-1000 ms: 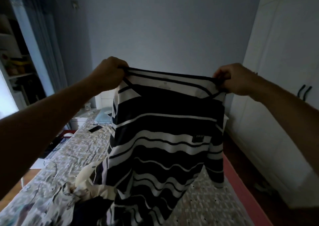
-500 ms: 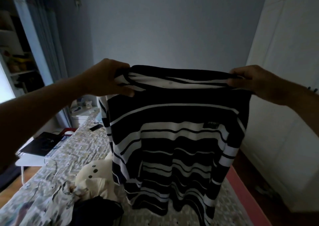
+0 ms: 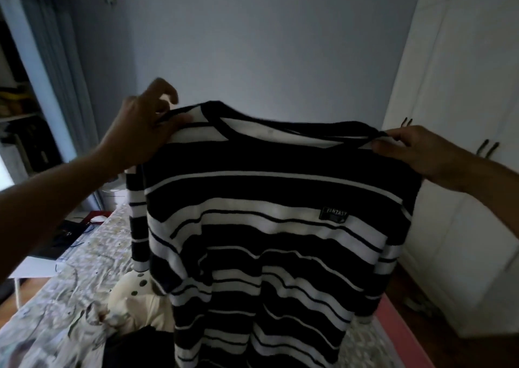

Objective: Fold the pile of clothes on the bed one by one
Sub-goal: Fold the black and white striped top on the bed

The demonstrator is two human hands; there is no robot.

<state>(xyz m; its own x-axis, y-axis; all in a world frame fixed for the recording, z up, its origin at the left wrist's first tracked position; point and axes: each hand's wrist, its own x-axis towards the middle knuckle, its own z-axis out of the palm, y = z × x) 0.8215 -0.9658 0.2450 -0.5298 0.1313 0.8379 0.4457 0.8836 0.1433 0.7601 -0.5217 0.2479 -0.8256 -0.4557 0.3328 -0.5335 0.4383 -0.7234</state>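
A black-and-white striped long-sleeved shirt (image 3: 275,227) hangs in the air in front of me, front side facing me, with a small label on the chest. My left hand (image 3: 140,131) pinches its left shoulder, index finger raised. At the other shoulder, beside the collar, my right hand (image 3: 415,154) pinches the fabric. Both sleeves dangle down. Below, on the bed (image 3: 56,311), lies the pile: a cream dotted garment (image 3: 134,303) and a dark garment (image 3: 137,348), partly hidden by the shirt.
A white wardrobe (image 3: 463,115) with dark handles stands along the right. A low table with a laptop (image 3: 59,235) and a mouse sits left of the bed. Shelves and a curtain are at the far left. A bare wall faces me.
The shirt has been lifted higher and spread wider, now hanging flat with the collar showing. My left hand shifted its hold on the shoulder, and its fingers loosened.
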